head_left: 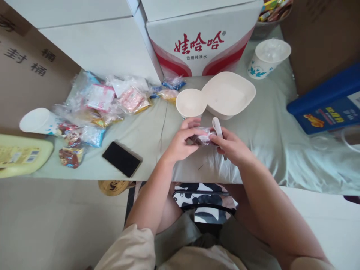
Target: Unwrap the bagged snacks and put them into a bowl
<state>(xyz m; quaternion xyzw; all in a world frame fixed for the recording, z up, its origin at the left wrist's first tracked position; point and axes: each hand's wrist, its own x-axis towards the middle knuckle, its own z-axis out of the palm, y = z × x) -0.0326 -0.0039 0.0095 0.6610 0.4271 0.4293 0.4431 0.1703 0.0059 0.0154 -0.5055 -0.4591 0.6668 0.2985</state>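
A: How do our 2 forearms stand now?
B: They come from below on 2 sides and meet over the pale green tablecloth (pixel 152 135), with the elbows turned outward.

A: And our left hand (pixel 181 142)?
B: It is clamped on a clear plastic packet (pixel 203 138) with something dark purple inside. Its fingers curve along the far side and point to the right.

A: What about our right hand (pixel 232 145)?
B: It is bent inward and closed around a white-handled tool (pixel 216 125), whose pale handle stands up above the thumb. We cannot tell which tool it is, nor if this hand also pinches the packet.

A: Where exactly is the packet?
B: Between our 2 hands, in front of the paper cup (pixel 191 103) and the cream bowl (pixel 232 93), which are side by side. We cannot tell if our left fingers touch the cup.

A: What is on the left?
B: A black smartphone (pixel 122 159) lies there, and behind it a heap of plastic-wrapped packets (pixel 102 97).
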